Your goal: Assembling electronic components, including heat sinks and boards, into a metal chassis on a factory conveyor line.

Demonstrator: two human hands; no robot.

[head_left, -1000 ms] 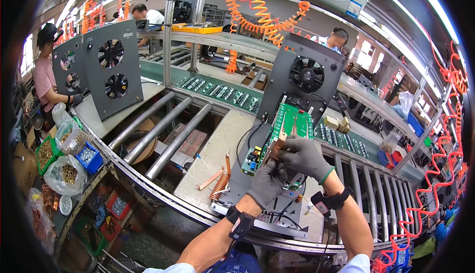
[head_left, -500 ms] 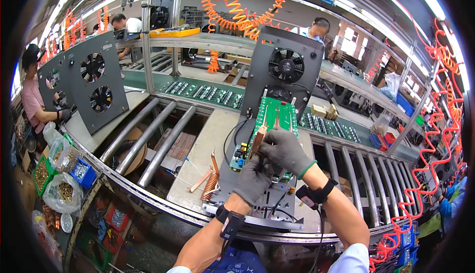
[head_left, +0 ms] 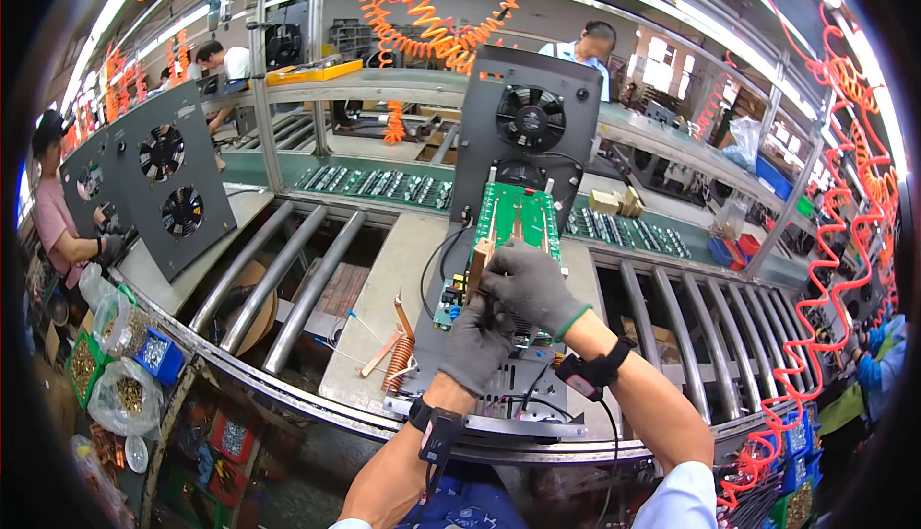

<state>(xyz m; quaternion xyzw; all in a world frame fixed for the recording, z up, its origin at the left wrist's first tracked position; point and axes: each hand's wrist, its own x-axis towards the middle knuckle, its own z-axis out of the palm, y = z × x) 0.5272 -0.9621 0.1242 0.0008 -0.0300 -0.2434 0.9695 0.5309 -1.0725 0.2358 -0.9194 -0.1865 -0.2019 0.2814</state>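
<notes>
My left hand (head_left: 477,345), in a grey glove, is closed around the lower end of a flat copper bar (head_left: 479,268). My gloved right hand (head_left: 534,291) is closed over the bar's right side, its fingers bent in against the left hand; the fingertips are partly hidden. Both hands are over the near part of a green circuit board (head_left: 519,214), which sits in front of an upright dark grey panel (head_left: 477,117) with a black fan (head_left: 531,118). Left of my hands, a copper coil (head_left: 398,361) with a straight copper strip (head_left: 381,353) lies on the work board (head_left: 357,376).
Metal rollers (head_left: 309,289) flank the work board. Behind it, a green conveyor (head_left: 317,166) carries several small circuit boards. Bins and bags of screws (head_left: 128,397) stand at the lower left. Red coiled hoses (head_left: 804,347) hang at the right. A co-worker (head_left: 62,212) handles another panel (head_left: 187,160).
The whole view has shifted, so the scene sits slightly further left. Both hands stay closed at the copper bar, with only slight finger movement.
</notes>
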